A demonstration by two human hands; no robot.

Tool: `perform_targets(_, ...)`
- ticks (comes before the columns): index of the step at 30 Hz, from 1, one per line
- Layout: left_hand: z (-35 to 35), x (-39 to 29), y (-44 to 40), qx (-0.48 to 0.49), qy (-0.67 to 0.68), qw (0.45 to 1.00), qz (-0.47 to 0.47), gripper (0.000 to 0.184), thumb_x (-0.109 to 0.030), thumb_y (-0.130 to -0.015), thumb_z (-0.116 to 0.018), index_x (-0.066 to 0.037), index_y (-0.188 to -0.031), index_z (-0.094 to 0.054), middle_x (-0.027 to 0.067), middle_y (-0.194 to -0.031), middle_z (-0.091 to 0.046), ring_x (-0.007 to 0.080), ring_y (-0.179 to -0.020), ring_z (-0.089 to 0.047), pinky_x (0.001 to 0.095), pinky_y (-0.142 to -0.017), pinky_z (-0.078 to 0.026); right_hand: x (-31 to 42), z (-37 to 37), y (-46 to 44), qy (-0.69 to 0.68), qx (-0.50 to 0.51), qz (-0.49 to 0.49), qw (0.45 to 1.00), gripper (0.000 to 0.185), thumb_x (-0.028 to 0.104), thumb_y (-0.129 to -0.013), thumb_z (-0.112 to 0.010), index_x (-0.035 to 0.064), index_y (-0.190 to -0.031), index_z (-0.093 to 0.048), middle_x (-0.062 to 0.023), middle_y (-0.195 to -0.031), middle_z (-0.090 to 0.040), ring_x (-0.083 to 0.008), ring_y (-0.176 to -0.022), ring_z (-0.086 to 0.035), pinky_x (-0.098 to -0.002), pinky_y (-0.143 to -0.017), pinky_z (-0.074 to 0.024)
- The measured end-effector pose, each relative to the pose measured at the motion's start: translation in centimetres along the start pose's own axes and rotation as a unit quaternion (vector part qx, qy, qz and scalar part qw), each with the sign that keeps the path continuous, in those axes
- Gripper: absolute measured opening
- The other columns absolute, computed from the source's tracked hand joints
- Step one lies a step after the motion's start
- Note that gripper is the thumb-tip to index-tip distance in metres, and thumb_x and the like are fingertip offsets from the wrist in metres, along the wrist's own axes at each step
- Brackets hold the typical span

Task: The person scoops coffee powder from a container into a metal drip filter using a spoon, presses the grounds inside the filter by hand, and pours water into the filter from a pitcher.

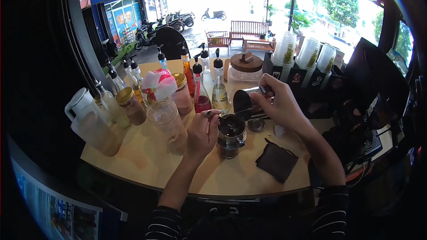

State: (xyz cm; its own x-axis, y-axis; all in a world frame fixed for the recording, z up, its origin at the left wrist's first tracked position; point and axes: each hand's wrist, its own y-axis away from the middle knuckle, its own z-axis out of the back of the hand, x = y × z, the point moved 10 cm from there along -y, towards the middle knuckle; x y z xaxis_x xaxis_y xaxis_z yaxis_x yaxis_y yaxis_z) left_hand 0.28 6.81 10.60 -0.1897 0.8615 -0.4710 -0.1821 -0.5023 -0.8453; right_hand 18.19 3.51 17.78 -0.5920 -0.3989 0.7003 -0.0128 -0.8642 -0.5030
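Note:
My left hand point(203, 133) is closed in a pinch on a thin-handled spoon point(208, 114), whose far end points toward a dark round cup. My right hand point(278, 104) grips this dark cup point(242, 104) and holds it tilted, its mouth facing left. Below both hands stands a small metal pot point(231, 138) with a side handle and a dark inside; it looks like a coffee dripper. A round metal lid point(256, 125) lies on the table just right of the pot. Closer to me is a folded dark cloth point(277, 160).
Left of my hands are a clear plastic jar point(167, 124), gold-lidded jars point(131, 106) and a pitcher point(93, 129). Pump bottles point(219, 90) and a wooden-lidded glass jar point(244, 73) stand behind. Stacked plastic cups point(307, 55) and a dark screen point(371, 71) are at right.

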Motion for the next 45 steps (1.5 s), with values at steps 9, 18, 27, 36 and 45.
perform_targets(9,-0.1,-0.4,0.2,-0.001,0.009,1.000,-0.025,0.011,-0.004,-0.089,-0.057,-0.003,-0.100,-0.061,0.0073,-0.073,-0.059,0.0222,-0.068,-0.059,0.0343,-0.063,-0.046,1.1,-0.7,0.0,0.001,0.017,-0.004,1.000,0.019,0.008,-0.088,-0.063,-0.0022,-0.085,-0.047,-0.0058,-0.067,-0.058,-0.0119,-0.073,-0.068,-0.0250,-0.058,-0.0506)
perform_targets(18,1.3,-0.4,-0.1,-0.017,-0.041,0.999,-0.030,0.010,-0.005,-0.090,-0.057,-0.004,-0.098,-0.062,0.0079,-0.073,-0.060,0.0235,-0.067,-0.058,0.0353,-0.063,-0.046,0.5,-0.1,0.9,0.014,0.018,0.009,1.000,0.021,0.005,-0.087,-0.064,-0.0039,-0.086,-0.045,-0.0103,-0.068,-0.058,-0.0151,-0.071,-0.069,-0.0263,-0.052,-0.0480)
perform_targets(27,2.3,-0.3,0.3,-0.045,-0.061,0.996,-0.046,0.014,-0.010,-0.095,-0.051,-0.001,-0.098,-0.062,0.0072,-0.068,-0.061,0.0145,-0.062,-0.063,0.0269,-0.057,-0.048,-2.4,2.1,2.3,0.083,-0.036,0.007,0.996,0.023,0.008,-0.089,-0.064,-0.0003,-0.079,-0.044,0.0004,-0.061,-0.044,-0.0032,-0.058,-0.050,-0.0221,-0.049,-0.0372)
perform_targets(36,3.3,0.0,1.1,-0.084,-0.034,0.996,-0.008,0.015,-0.011,-0.096,-0.051,-0.001,-0.099,-0.062,0.0073,-0.070,-0.061,0.0152,-0.061,-0.063,0.0276,-0.057,-0.049,-18.9,0.5,9.0,-0.245,-0.176,-0.135,0.944,0.020,0.015,-0.091,-0.062,0.0074,-0.077,-0.050,-0.0025,-0.069,-0.060,-0.0065,-0.057,-0.055,-0.0212,-0.048,-0.0388)
perform_targets(45,1.9,0.2,1.4,-0.056,-0.018,0.998,0.008,0.012,-0.007,-0.091,-0.054,-0.004,-0.100,-0.062,0.0057,-0.074,-0.061,0.0262,-0.074,-0.057,0.0370,-0.072,-0.045,-25.3,-5.0,12.9,-0.361,-0.218,-0.204,0.883,0.016,0.014,-0.093,-0.058,0.0101,-0.081,-0.048,0.0024,-0.071,-0.050,-0.0070,-0.064,-0.049,-0.0232,-0.060,-0.0399)
